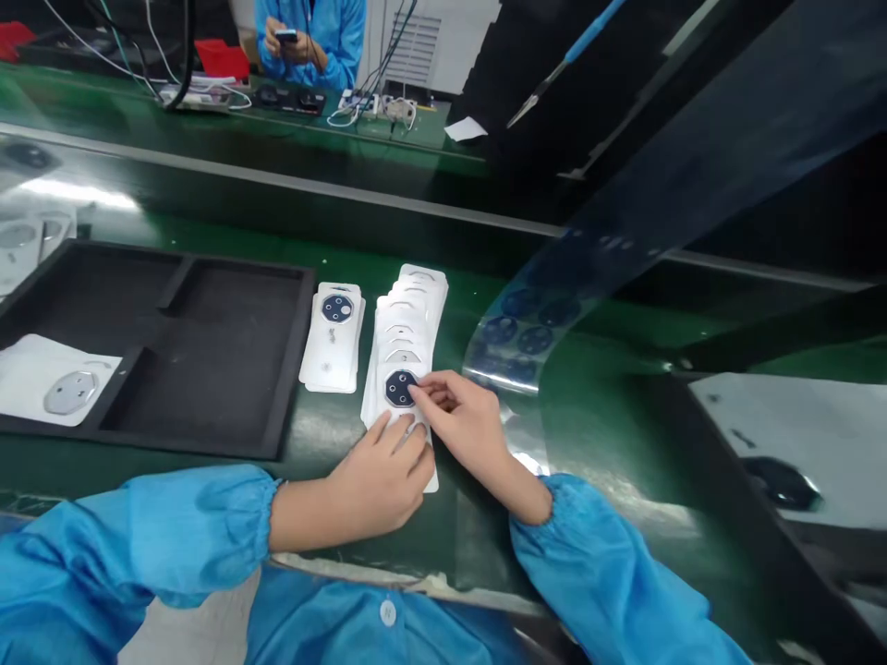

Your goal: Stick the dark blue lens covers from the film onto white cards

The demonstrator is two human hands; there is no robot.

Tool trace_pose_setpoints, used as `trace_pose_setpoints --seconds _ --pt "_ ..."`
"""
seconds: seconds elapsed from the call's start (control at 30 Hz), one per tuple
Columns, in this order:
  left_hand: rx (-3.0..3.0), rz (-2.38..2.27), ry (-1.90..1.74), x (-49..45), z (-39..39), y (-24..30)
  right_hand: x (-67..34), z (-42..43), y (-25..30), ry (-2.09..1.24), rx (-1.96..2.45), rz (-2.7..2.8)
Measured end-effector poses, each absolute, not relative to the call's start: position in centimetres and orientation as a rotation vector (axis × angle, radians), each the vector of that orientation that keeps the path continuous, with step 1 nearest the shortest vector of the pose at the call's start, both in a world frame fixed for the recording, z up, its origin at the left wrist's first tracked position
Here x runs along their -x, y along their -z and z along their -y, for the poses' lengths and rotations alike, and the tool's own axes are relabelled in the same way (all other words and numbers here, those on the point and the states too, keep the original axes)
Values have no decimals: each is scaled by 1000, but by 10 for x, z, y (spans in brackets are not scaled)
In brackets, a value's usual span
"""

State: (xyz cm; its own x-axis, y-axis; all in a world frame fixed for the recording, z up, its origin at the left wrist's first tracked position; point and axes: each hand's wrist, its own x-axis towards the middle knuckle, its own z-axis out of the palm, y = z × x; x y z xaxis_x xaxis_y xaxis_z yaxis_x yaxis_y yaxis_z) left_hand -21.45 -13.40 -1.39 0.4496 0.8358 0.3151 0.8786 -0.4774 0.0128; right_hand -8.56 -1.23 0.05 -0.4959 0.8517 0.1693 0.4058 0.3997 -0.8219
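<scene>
A green table [589, 434] runs out beyond the fingers to a raised edge, and past it a co-worker in blue [339, 42] holds a phone [285, 36]. Under the fingers lies a fanned pile of white cards [412, 319], spreading away ahead of them. The dark disc [397, 389] sits on the nearest card, just ahead of the left fingers and at the tips of the right.

The left hand [378, 476] has its fingers curved and a little spread, resting over the card's lower part. On the right hand [467, 420], thumb and forefinger are close together at the disc's edge; I cannot tell whether they grip it or only press. The step seems to be seating or adjusting the disc on its card. That would call for the left fingers to steady the card while the right work along the disc's rim.

Left of the fingers, past a small pile [329, 356] topped by a disc-bearing card, is a divided black tray [295, 369]; a white sheet [31, 379] with a silver plate [71, 392] lies across its near left part. Just right of the right fingers, a clear film [509, 369] carries more dark discs [535, 341].
</scene>
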Motion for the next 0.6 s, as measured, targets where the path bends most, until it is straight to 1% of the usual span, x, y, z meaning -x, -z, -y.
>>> trace_pose_setpoints --seconds 0.1,0.17,0.23,0.3,0.43,0.6 --pt "2548 1533 415 215 134 13 87 14 -5 -484 959 2428" --pt "2558 1527 410 215 134 14 89 14 -9 -190 1026 2568" --pt "2564 1514 413 215 134 14 91 13 -13 -2 1164 2623" --pt "2558 1505 437 215 134 15 93 11 -14 47 1292 2629" --pt "2556 1504 467 215 134 16 101 5 -6 -72 1447 2613" --pt "2542 1518 435 214 132 12 106 -5 -1 -111 1315 2648"
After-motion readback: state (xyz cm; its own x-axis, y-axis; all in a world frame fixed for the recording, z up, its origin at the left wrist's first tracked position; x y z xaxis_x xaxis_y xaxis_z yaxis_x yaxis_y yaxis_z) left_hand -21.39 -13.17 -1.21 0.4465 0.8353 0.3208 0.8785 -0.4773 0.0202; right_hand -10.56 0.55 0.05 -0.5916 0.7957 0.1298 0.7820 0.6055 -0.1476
